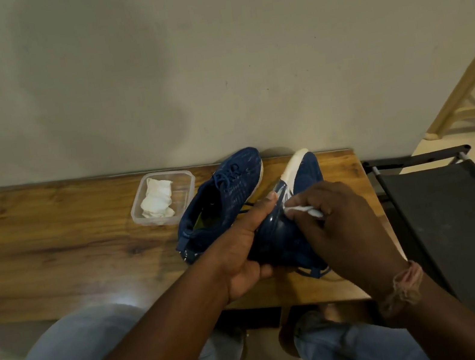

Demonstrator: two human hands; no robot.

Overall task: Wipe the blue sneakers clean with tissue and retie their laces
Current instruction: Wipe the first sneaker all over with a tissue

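One blue sneaker (223, 198) lies on the wooden table (51, 244) with its laces tied near the toe. A second blue sneaker (302, 174) is tipped on its side, white sole toward the wall. My left hand (242, 248) grips this second sneaker around its heel and side. My right hand (338, 219) pinches a small white tissue (304, 208) and presses it against the sneaker's side. A loose lace end shows below my right hand near the table's front edge.
A clear plastic container (185, 186) holding crumpled white tissues stands left of the sneakers by the wall. A black folding chair (459, 220) stands right of the table. A beige plastic stool (468, 94) is at the far right. My knees are under the table's front edge.
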